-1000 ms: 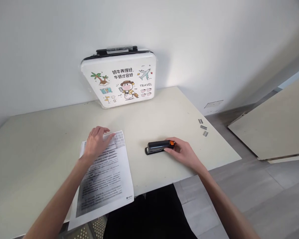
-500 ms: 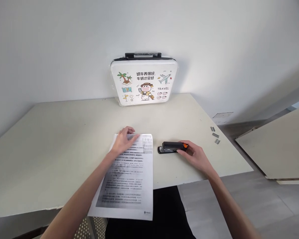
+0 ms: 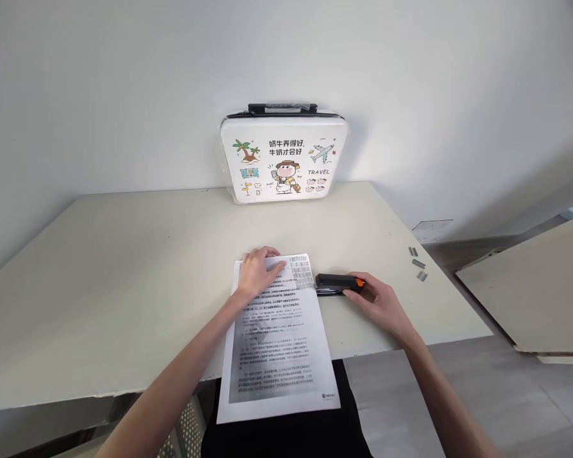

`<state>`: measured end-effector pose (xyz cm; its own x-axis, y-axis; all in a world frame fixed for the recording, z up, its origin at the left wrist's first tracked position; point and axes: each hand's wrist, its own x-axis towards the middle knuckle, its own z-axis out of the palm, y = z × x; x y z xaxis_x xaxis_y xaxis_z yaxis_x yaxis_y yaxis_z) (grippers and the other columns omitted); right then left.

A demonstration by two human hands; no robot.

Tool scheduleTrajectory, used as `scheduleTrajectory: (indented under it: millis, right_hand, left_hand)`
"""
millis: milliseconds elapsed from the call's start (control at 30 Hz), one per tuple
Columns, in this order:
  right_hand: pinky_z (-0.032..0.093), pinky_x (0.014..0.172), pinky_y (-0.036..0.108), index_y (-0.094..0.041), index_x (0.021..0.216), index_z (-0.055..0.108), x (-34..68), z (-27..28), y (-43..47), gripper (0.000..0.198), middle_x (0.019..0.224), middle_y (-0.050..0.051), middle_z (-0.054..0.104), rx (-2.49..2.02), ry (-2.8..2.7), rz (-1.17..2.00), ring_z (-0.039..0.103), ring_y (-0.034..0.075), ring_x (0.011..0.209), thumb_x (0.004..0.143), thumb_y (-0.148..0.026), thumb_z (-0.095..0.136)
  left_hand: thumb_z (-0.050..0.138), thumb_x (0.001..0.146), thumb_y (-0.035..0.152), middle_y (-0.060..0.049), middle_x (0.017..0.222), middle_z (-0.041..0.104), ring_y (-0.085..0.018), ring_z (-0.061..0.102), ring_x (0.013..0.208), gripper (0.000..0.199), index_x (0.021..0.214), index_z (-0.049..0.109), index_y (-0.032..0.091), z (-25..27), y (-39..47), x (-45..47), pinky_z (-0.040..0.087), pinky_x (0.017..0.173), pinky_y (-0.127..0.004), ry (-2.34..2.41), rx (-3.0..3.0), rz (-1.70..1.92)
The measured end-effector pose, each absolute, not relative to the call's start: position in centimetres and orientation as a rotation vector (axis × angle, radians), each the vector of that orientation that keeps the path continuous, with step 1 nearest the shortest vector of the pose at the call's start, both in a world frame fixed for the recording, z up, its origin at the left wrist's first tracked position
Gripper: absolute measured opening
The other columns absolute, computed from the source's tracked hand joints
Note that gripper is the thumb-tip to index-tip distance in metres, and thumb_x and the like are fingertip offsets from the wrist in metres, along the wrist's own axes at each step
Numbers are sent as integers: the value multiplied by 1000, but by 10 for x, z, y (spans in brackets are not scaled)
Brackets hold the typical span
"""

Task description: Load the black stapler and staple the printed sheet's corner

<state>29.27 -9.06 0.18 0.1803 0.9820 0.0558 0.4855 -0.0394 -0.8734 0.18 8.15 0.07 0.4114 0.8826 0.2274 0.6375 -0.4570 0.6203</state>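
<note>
Printed sheets of paper (image 3: 277,356) lie near the table's front, their lower part hanging over the edge toward my lap. My left hand (image 3: 260,273) holds them at the top, thumb on the print and fingers curled at the far edge. Rows of short staple-like marks (image 3: 300,270) show in the upper right corner. A black stapler (image 3: 337,282) with an orange end rests on the table, its front meeting the paper's right edge. Whether paper is between its jaws I cannot tell. My right hand (image 3: 375,299) grips the stapler's rear end.
A white cartoon-printed case (image 3: 286,159) with a black handle leans against the wall at the back of the table (image 3: 148,267). Several small staple strips (image 3: 417,263) lie by the table's right edge. A pale panel (image 3: 520,299) stands beyond it on the right.
My left hand has slid the paper to the right, so its edge now reaches the stapler's front. The right hand keeps its grip on the stapler. The view has shifted slightly.
</note>
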Motion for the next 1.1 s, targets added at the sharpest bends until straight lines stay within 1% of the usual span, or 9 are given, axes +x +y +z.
scheduleTrajectory:
  millis: [133,267,567,633,733,833,900,1000,1100]
  right_hand:
    - [60,91,43,-27,121,69,294,2,-91,42,115,7,77,-1641,-1426,765,72,28,100,93,-58,70]
    - [60,93,43,-27,121,69,295,2,-91,41,117,7,76,-1647,-1416,775,71,28,102,93,-58,70]
    - [60,89,43,-27,123,69,295,1,-91,45,114,7,76,-1657,-1430,761,71,27,97,92,-60,69]
    - [60,89,42,-27,122,69,295,2,-91,45,114,7,76,-1659,-1440,758,71,27,97,93,-60,69]
    - [60,87,41,-27,122,69,294,2,-91,44,114,7,76,-1652,-1439,753,71,27,98,93,-60,69]
    - [60,86,40,-27,121,69,293,3,-91,42,113,7,76,-1652,-1440,751,71,27,98,93,-59,69]
    - [60,87,40,-27,122,69,293,3,-91,41,114,6,76,-1658,-1441,757,71,27,99,93,-58,69]
    - [59,89,40,-28,123,68,294,2,-91,41,118,6,76,-1658,-1440,779,71,27,101,93,-57,70]
    - [58,91,40,-27,123,68,296,0,-92,43,119,6,76,-1664,-1440,774,70,27,102,93,-57,70]
  left_hand:
    - [70,93,41,-2,109,77,-27,68,112,19,105,67,27,0,78,7,42,110,-47,1297,2249,756]
    - [70,93,39,-2,109,77,-26,69,110,18,106,67,27,1,79,8,43,109,-47,1287,2265,762]
    - [67,96,32,-4,104,75,-28,67,108,11,105,66,25,2,86,16,46,106,-49,1217,2398,780]
    - [63,99,31,-7,111,73,-29,64,112,11,107,66,24,7,83,17,46,105,-51,1199,2441,802]
    - [56,105,32,-12,123,67,-31,59,118,16,114,64,21,19,68,15,47,103,-51,1132,2535,866]
    - [52,108,29,-10,119,67,-28,59,116,15,114,64,22,30,46,10,50,102,-48,875,2662,847]
    - [53,108,28,-8,118,67,-27,59,119,13,112,64,23,34,30,5,50,105,-47,723,2678,759]
    - [57,107,31,-8,131,65,-27,53,134,15,117,65,24,34,9,-2,47,114,-48,629,2649,608]
    - [57,107,34,-9,154,54,-30,38,153,26,131,64,27,30,-2,-6,42,122,-52,574,2656,482]
